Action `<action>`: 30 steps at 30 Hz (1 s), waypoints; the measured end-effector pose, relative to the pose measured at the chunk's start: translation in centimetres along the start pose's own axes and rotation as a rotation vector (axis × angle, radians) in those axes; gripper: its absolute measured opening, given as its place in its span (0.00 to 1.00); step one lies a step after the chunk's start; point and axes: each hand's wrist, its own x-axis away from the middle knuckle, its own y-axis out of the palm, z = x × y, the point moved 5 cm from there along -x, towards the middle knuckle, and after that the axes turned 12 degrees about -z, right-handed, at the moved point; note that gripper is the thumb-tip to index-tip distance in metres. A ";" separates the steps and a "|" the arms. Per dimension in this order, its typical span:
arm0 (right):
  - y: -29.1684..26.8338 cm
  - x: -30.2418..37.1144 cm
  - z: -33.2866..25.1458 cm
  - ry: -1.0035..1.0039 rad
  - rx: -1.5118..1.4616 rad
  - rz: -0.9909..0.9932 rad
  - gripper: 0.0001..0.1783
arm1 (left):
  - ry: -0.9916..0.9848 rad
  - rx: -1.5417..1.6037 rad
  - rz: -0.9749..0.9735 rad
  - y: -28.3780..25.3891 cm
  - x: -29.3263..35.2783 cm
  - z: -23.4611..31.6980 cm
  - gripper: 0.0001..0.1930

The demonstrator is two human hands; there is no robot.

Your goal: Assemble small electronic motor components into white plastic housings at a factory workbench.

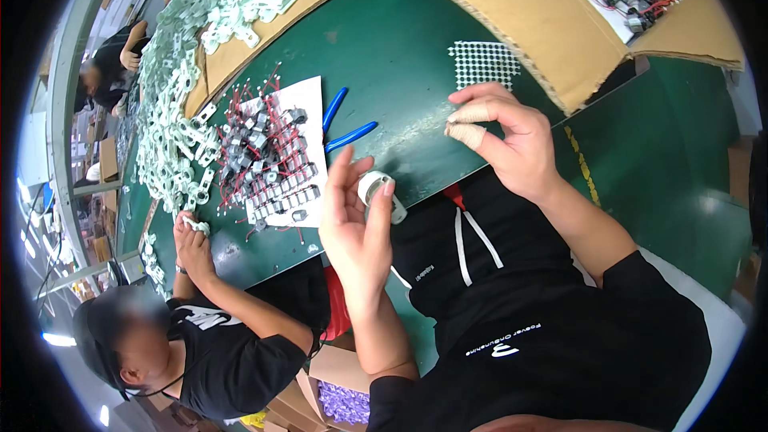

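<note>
In my left hand (356,220) is a white plastic housing (370,186) with a round end, held between thumb and fingers above the table's near edge. A narrower part of it shows below my thumb. My right hand (516,144) is off to the right, its thumb and index fingertips, wrapped in beige tape, brought together. Anything pinched there is too small to make out. Just beyond this hand lies a sheet of small round white dots (484,66). A blue-handled hand tool (350,136) rests left of centre, its head hidden.
Small motors with red wires (264,152) cover a white sheet (312,100) on the green table (400,40). Pale plastic housings (172,96) are heaped at far left. An open cardboard box (552,40) stands at far right. A co-worker (232,344) sits at left, handling a white part.
</note>
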 end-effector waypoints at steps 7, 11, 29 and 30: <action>-0.4 1.6 0.5 0.167 -0.132 -0.004 0.08 | -0.075 -0.548 -0.244 1.9 -4.7 0.6 0.15; -0.8 1.2 -0.7 0.036 0.151 -0.072 0.11 | 0.051 -0.638 -0.389 3.2 -6.3 -0.3 0.23; 2.5 -3.7 -2.0 -0.407 0.822 -0.418 0.07 | 0.176 -0.837 0.015 1.9 -1.9 -2.1 0.21; 2.8 -3.8 -2.1 -0.411 0.822 -0.427 0.07 | 0.170 -0.829 0.025 1.9 -1.7 -2.3 0.21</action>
